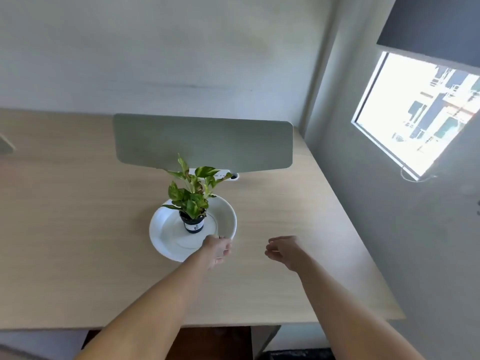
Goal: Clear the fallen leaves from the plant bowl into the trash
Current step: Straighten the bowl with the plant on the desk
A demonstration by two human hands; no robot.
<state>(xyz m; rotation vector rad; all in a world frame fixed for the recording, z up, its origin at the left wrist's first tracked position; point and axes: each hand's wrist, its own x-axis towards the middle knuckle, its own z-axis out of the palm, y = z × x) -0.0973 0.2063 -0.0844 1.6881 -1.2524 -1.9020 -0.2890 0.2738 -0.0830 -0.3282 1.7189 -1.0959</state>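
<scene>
A white plant bowl (166,237) sits in the middle of the wooden desk. Inside it stands a small black pot (192,225) holding a green and yellow leafy plant (191,189). The bowl's floor looks bare; I see no loose leaves in it. My left hand (217,250) grips the near right rim of the bowl, which looks slightly tilted. My right hand (284,249) hovers above the desk to the right of the bowl, fingers loosely curled and apart, holding nothing. No trash bin is in view.
A grey divider panel (205,141) stands behind the bowl, with a white cable outlet (228,175) at its foot. The wooden desk (78,229) ends against the right wall, where a bright window (420,118) is. The desk's front edge is near me.
</scene>
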